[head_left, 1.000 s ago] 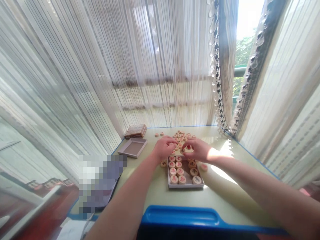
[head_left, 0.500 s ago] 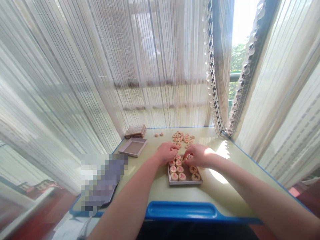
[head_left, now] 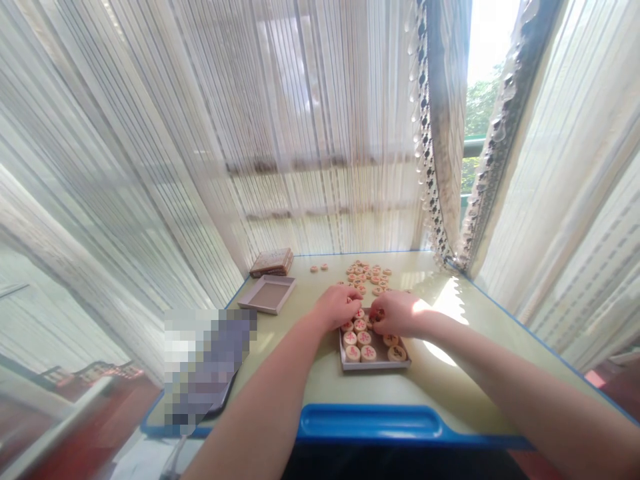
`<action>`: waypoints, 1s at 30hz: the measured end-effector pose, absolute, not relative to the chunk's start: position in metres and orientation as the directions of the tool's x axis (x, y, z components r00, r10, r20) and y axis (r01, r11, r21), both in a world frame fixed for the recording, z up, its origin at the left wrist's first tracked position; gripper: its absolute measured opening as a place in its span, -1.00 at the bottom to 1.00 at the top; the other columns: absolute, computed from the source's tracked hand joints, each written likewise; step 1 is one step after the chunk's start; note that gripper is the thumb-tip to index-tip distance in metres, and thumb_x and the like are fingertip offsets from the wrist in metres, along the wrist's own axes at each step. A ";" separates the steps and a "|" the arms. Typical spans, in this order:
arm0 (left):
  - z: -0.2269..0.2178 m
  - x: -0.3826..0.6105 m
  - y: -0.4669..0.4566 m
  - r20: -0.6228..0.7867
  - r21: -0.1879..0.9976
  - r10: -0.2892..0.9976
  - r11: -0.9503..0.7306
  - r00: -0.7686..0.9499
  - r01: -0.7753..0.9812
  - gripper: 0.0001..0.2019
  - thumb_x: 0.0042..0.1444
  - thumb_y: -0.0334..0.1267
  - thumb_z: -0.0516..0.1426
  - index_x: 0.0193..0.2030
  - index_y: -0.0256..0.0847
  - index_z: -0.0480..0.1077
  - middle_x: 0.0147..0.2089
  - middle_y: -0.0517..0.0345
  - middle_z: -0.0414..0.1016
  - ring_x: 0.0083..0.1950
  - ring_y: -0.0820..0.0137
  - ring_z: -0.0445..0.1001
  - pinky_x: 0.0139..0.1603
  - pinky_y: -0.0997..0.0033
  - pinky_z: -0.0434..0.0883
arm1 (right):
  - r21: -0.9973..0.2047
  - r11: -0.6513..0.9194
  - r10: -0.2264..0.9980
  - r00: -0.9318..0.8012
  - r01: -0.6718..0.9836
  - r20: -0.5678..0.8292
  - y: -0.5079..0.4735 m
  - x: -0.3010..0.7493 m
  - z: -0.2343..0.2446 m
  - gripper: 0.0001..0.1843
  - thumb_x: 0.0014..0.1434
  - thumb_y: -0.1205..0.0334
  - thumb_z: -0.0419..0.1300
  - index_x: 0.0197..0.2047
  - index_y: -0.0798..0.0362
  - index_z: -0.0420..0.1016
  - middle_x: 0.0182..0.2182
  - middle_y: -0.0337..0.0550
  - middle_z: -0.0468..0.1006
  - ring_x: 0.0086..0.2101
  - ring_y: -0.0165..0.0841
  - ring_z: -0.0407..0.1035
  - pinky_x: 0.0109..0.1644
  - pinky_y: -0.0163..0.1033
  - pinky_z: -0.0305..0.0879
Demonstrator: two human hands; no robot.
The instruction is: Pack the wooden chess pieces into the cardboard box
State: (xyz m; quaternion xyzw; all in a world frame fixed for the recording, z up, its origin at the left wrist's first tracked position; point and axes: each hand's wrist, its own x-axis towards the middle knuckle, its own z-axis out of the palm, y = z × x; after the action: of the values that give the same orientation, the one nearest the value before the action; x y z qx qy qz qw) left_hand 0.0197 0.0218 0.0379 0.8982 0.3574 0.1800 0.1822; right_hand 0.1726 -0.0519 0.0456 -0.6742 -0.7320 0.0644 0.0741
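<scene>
A shallow grey tray [head_left: 376, 365] lies on the pale table in front of me, holding several round wooden chess discs with red and dark marks. My left hand [head_left: 336, 307] hovers over the tray's far left corner, fingers curled onto a disc. My right hand [head_left: 398, 313] is over the tray's far right part, its fingers pinched on a red-marked disc [head_left: 379, 313]. A loose heap of more discs [head_left: 369, 275] lies just beyond both hands.
An empty grey box lid [head_left: 268, 294] and a brown patterned box [head_left: 272, 262] sit at the far left of the table [head_left: 450, 373]. Two stray discs [head_left: 318, 268] lie near them. A blue rim [head_left: 370, 421] edges the table's near side. Sheer curtains surround the table.
Both hands have drawn back from the loose heap to the tray, each carrying a disc, and lowered onto its far end.
</scene>
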 end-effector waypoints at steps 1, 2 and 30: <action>0.037 0.019 0.023 0.198 0.450 0.703 -0.684 0.683 0.574 -0.67 -0.05 -0.31 -0.01 -0.20 -0.19 0.50 -0.26 0.15 0.54 -0.25 0.38 0.43 -0.20 0.50 0.35 | -0.196 0.078 0.997 -0.076 0.977 0.021 -0.052 0.172 0.046 -0.77 -0.15 0.17 0.19 -0.35 -0.11 0.57 -0.38 -0.17 0.53 -0.37 -0.28 0.38 -0.45 -0.31 0.19; 0.037 0.019 0.023 0.203 0.443 0.699 -0.690 0.686 0.572 -0.67 -0.05 -0.31 -0.01 -0.21 -0.19 0.50 -0.27 0.15 0.54 -0.26 0.38 0.43 -0.20 0.50 0.35 | -0.199 0.073 0.997 -0.070 0.977 0.021 -0.052 0.172 0.046 -0.75 -0.15 0.16 0.18 -0.33 -0.12 0.57 -0.36 -0.17 0.53 -0.36 -0.27 0.38 -0.45 -0.30 0.19; 0.031 0.022 0.028 0.237 0.316 0.686 -0.724 0.688 0.613 -0.68 0.05 -0.26 -0.08 -0.28 -0.17 0.51 -0.28 0.17 0.54 -0.26 0.40 0.41 -0.23 0.49 0.28 | -0.205 0.018 0.999 -0.009 0.979 0.048 -0.053 0.170 0.048 -0.74 -0.12 0.08 0.13 -0.32 -0.15 0.54 -0.40 -0.21 0.50 -0.37 -0.33 0.33 -0.44 -0.33 0.11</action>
State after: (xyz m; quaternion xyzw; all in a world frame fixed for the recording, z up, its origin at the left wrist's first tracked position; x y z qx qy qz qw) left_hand 0.0219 0.0276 0.0310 0.9124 0.3560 0.1714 0.1066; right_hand 0.1702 -0.0534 0.0482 -0.6983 -0.7079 0.0565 0.0897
